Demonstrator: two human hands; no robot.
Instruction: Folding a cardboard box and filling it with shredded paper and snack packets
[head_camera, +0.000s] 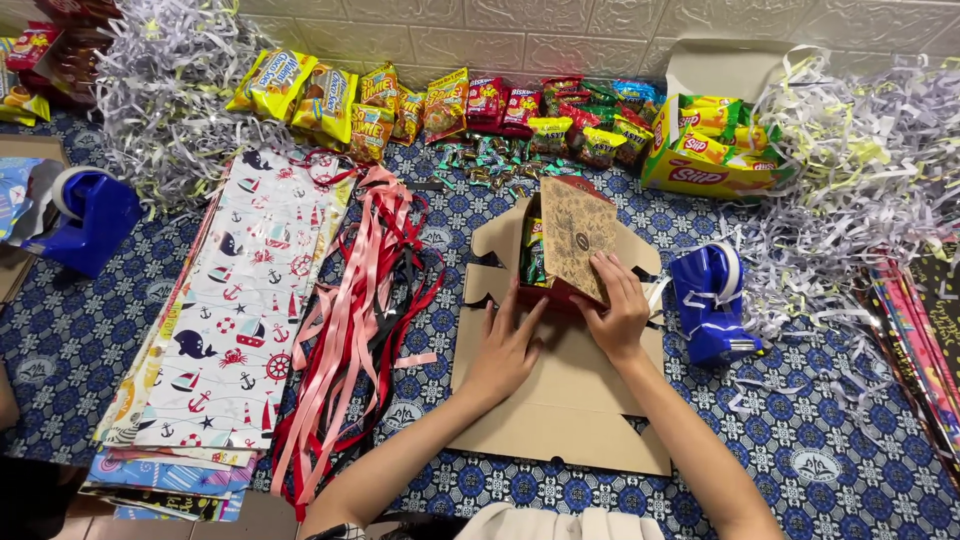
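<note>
A small red box (556, 292) with a brown patterned lid (575, 232) stands on flat brown cardboard pieces (565, 400) at the centre. Green snack packets (534, 252) show inside its open left side. My right hand (615, 308) rests on the lid's lower right corner, holding it. My left hand (505, 345) lies with fingers spread on the cardboard, fingertips touching the box's front left edge.
Pink, red and black ribbons (355, 320) lie left of the cardboard, beside nautical wrapping paper sheets (245, 300). Blue tape dispensers sit at right (710, 295) and far left (90, 215). Snack packets (450, 105), an open yellow carton (705, 150) and shredded paper (860, 170) line the back.
</note>
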